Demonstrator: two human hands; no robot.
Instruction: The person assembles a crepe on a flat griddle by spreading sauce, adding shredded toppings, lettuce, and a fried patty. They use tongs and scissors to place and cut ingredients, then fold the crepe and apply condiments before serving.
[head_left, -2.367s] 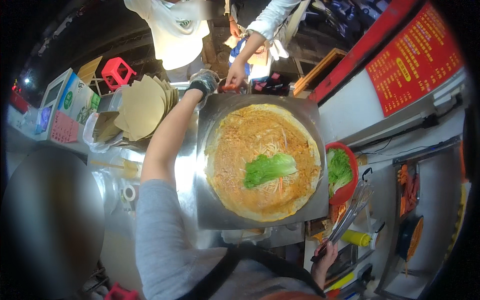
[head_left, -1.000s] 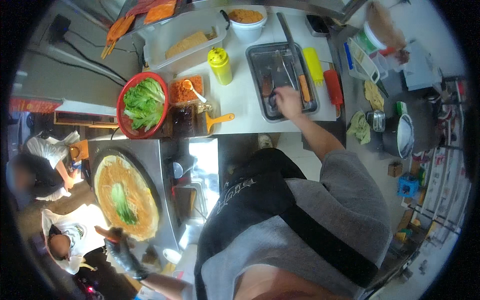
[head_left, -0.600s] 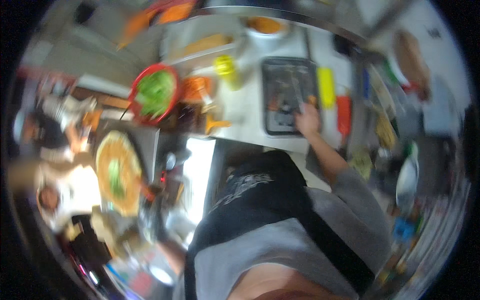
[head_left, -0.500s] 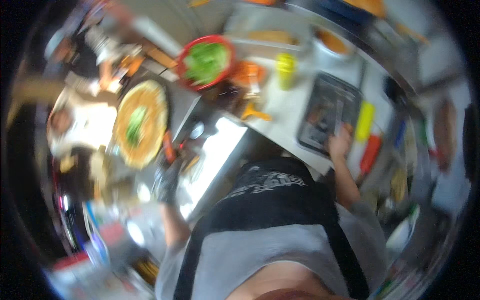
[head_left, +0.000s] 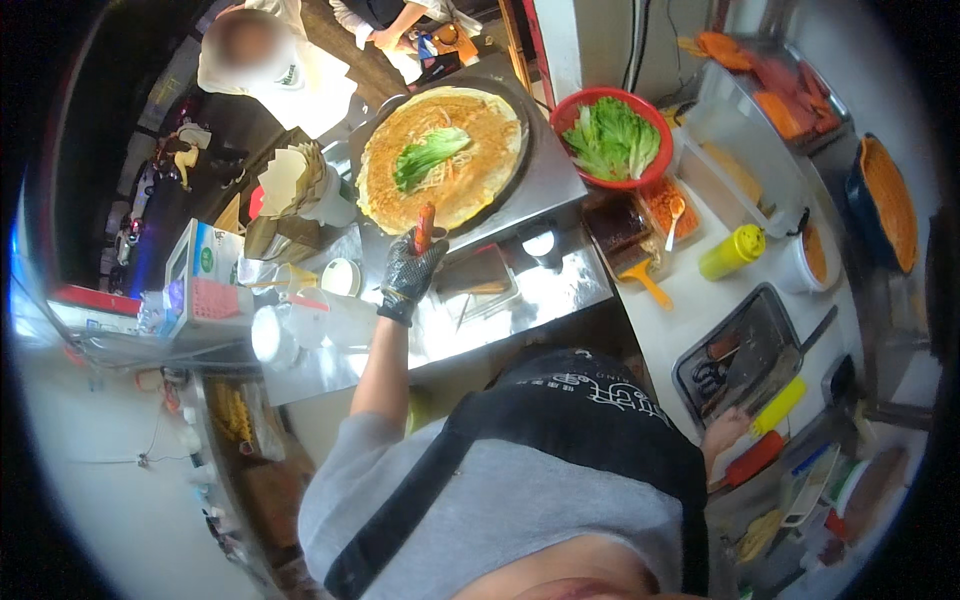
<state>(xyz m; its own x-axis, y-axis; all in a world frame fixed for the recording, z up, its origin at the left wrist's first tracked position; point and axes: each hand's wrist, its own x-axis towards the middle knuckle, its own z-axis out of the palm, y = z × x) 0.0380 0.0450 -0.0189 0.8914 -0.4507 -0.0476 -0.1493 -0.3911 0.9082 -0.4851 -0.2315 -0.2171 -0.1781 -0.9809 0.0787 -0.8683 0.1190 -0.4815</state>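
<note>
Across my feed the biggest thing is the steel griddle top (head_left: 548,178), and on it lies the pancake (head_left: 478,180), broad, round and spread with orange-brown sauce. Off to the right I have the black tray (head_left: 755,322), with dark utensils in it, and beyond the griddle's corner the red bowl (head_left: 664,140) of lettuce. Next down in size is my wearer's left hand (head_left: 411,275), in a dark glove at the pancake's near edge, fingers closed around a sausage. A green leaf (head_left: 425,160) rests on shredded vegetables mid-pancake. The bare right hand (head_left: 727,428) is at the tray's near edge, fingers curled (too small from here to tell how far, or whether they have hold of anything). The sausage (head_left: 425,225) stands up out of the glove, its tip overlapping the pancake in my view; I can't tell if they touch.
</note>
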